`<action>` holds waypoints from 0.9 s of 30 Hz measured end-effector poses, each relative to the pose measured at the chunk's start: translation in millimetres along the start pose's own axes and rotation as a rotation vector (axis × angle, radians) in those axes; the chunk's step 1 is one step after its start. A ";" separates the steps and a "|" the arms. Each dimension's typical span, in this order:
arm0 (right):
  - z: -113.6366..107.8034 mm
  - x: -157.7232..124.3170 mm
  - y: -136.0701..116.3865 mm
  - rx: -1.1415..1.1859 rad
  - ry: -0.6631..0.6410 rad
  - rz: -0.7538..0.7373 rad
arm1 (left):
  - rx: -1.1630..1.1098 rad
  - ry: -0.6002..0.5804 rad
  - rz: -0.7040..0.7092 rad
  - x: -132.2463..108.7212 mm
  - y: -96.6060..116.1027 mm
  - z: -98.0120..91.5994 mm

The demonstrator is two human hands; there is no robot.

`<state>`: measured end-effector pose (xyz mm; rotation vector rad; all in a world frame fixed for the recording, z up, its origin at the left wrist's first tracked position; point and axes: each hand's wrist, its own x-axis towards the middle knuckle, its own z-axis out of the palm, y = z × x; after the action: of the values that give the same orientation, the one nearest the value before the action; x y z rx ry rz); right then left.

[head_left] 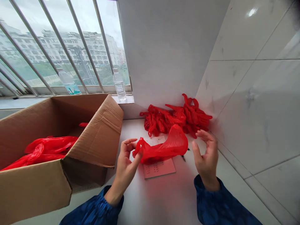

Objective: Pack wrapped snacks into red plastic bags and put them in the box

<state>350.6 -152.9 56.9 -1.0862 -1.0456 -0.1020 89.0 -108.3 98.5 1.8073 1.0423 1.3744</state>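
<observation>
1. We look down at our two bare hands over a white worktop point(164, 200), our forearms in dark blue patterned sleeves point(93, 209).
2. Our left hand point(125, 165) pinches the gathered end of a thin red plastic bag point(164, 148), with the thumb and fingers closed on the film.
3. Our right hand point(206, 159) is open, its fingers spread and gently curved. It is raised just beside the bag's far end and is not touching it.
4. The bag is in the air between our hands, its body billowing over two sheets of printed paper point(159, 168). We cannot tell whether it touches them, and the print is too small to read.
5. The bag looks very light, soft and slippery, likely to crumple and slide through the fingers. Its gathered end or a looped handle looks like the surest place to hold.
6. Just beyond, a bunched heap of red plastic bags point(175, 117) sits in the corner of the worktop, handles jutting out.
7. To our left stands an open cardboard box point(100, 131), with more red bags point(42, 153) inside.
8. Farther off are a barred window point(63, 47), a water bottle point(119, 84) on its sill, and a white tiled wall point(255, 93) to our right.
</observation>
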 end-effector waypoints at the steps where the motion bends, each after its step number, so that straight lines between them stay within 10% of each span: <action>1: -1.0 -0.7 -12.5 -0.017 0.019 -0.111 | -0.013 -0.021 0.015 -1.6 6.3 0.2; 4: 4.8 -7.2 -46.2 0.070 -0.244 -0.306 | 0.046 -0.135 0.154 -5.8 23.2 -3.5; 11: 39.0 -23.9 -38.5 -0.285 -0.929 -0.143 | 0.001 -0.297 0.287 -13.2 36.3 -16.9; 19: 27.9 -12.6 -33.0 -0.335 -0.895 -0.298 | -0.099 -0.294 0.231 -13.3 27.0 -15.0; 27: 38.1 -18.1 -24.6 -0.501 -0.986 -0.104 | 0.162 -0.502 0.306 -13.1 32.1 -16.9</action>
<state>302.9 -143.7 62.6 -1.5845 -2.0333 0.1140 77.7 -135.1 123.9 2.3452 0.6422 0.9292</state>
